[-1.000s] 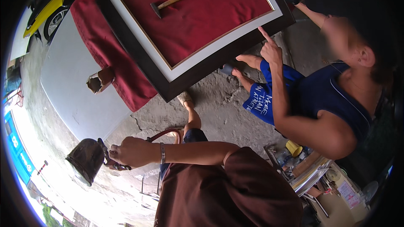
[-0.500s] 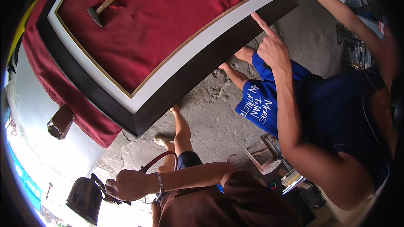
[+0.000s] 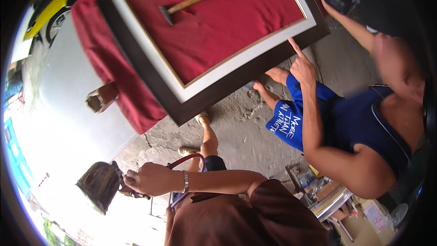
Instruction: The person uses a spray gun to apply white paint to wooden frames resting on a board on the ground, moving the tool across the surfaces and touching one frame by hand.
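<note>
In the head view, the person's right hand (image 3: 152, 179) was closed around the handle of a spray gun (image 3: 99, 187), whose dark, worn metal cup hung tilted toward the lower left. A metallic band (image 3: 185, 181) circled that wrist, and a red hose (image 3: 184, 159) looped up behind the forearm. Only a strip of skin showed beside the brown shirt (image 3: 227, 223) at the lower edge, so the left hand's grip could not be told. The spray gun was well apart from a dark picture frame (image 3: 252, 69) with a white inner border (image 3: 246, 58), lying tilted across red cloth (image 3: 227, 32). Inside the frame's opening, a hammer (image 3: 186, 3) with a wooden handle rested on the cloth. A co-worker's pointing hand (image 3: 302, 66) had its index fingertip at the frame's near side; contact could not be made out. Left of the frame, a hollow brown tube (image 3: 101, 98) stuck out past the cloth, over a pale grey surface (image 3: 63, 86). Cracked concrete floor (image 3: 246, 141) showed below.
</note>
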A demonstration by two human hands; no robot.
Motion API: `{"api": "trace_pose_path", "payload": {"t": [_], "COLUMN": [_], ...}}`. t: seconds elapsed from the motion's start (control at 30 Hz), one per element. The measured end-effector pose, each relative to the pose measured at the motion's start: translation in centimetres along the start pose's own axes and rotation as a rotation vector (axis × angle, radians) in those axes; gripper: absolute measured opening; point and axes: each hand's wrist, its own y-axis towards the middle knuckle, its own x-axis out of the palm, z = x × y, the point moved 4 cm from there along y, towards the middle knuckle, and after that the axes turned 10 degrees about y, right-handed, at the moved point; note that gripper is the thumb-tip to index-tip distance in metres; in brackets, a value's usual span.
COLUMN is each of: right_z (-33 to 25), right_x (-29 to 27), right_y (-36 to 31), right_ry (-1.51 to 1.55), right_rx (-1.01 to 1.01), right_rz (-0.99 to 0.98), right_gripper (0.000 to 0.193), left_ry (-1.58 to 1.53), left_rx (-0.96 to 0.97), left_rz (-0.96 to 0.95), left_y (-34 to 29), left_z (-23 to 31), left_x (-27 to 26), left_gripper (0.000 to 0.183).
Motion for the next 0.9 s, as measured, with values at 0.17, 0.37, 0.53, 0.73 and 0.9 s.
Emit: {"api": "trace_pose_path", "payload": {"t": [0.17,0.37,0.53,0.73,0.9], "right_z": [-3.9,-9.8,-13.4,-19.4,-24.0], "right_x": [1.2,4.6,12.0,22.8,35.7], "right_y": [2.8,5.9,6.8,6.6,4.6], "right_ry": [0.001,-0.055,-0.031,0.039,0.158], "right_rx": [0.025,-0.136,-0.207,-0.308,-0.384], "right_rz": [-0.037,-0.059,-0.188,-0.288,-0.342], "right_gripper": [0.033,0.039,0.033,0.03,0.019], "left_ry": [-0.1,-0.234,-0.361,-0.549,-0.715], "left_rx": [0.008,0.003,-0.079,-0.221,-0.342], "left_rz": [0.048,0.114,0.182,0.285,0.413], "left_y": [-2.2,-4.2,-7.3,-11.9,-16.2], "left_z": [-1.7,-5.7,-12.2,-21.1,-30.0], "left_x": [0.7,4.3,9.0,17.9,27.4], "left_gripper": [0.039,0.039,0.039,0.039,0.039]}}
